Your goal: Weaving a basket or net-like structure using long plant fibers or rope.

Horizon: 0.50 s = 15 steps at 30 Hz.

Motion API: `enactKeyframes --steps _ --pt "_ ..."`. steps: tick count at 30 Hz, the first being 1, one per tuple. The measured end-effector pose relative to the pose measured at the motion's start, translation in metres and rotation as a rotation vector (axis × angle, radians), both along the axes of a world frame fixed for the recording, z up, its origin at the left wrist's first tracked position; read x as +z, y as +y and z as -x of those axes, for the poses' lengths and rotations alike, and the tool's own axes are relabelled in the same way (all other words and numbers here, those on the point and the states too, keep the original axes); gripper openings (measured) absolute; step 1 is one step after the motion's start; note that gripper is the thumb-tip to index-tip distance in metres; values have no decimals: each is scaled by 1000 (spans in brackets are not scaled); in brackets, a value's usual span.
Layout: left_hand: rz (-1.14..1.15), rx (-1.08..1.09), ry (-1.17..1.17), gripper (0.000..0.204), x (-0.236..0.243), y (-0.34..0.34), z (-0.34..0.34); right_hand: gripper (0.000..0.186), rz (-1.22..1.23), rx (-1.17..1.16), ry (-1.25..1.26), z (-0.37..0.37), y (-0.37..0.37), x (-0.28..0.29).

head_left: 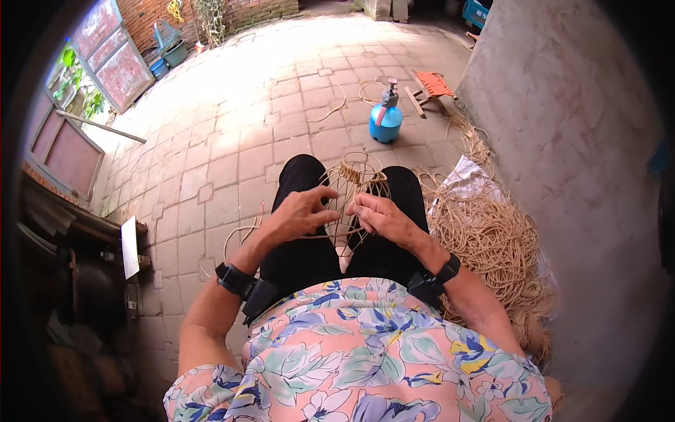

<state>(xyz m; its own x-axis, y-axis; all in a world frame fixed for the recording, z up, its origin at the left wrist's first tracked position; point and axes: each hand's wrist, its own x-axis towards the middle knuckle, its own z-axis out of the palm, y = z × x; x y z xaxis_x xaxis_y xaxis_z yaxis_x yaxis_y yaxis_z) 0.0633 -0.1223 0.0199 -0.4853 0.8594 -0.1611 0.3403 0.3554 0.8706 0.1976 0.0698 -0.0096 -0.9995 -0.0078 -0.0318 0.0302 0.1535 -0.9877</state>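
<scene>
A wire basket frame (365,163) rests between my knees, with a short band of tan cord (349,173) wound on its far side. To its left is my left hand (301,214), its thumb and fingers apart and nothing visible between them. My right hand (383,219) is at the near right of the frame, fingertips pinched together on a strand of tan cord. The exact spot of the grip is partly hidden by the fingers. A loose length of cord (226,246) curves out past my left forearm.
A large heap of tan cord (485,239) lies by my right leg, with a white sack (470,179) under it. Ahead stand a blue pump sprayer (385,125) and a folding stool with an orange seat (434,84). A grey wall (569,141) rises at the right.
</scene>
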Motion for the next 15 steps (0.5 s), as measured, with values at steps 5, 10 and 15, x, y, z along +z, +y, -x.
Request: enactKeyframes --steps 5,10,15 --pt "-44 18 198 26 -18 -59 61 22 -37 -30 8 -10 10 0" --pt "690 870 926 34 -72 -317 177 22 -57 -14 -4 -11 2 -5" --pt "615 740 870 28 -46 -235 137 23 -121 -88 -35 -20 8 -8"
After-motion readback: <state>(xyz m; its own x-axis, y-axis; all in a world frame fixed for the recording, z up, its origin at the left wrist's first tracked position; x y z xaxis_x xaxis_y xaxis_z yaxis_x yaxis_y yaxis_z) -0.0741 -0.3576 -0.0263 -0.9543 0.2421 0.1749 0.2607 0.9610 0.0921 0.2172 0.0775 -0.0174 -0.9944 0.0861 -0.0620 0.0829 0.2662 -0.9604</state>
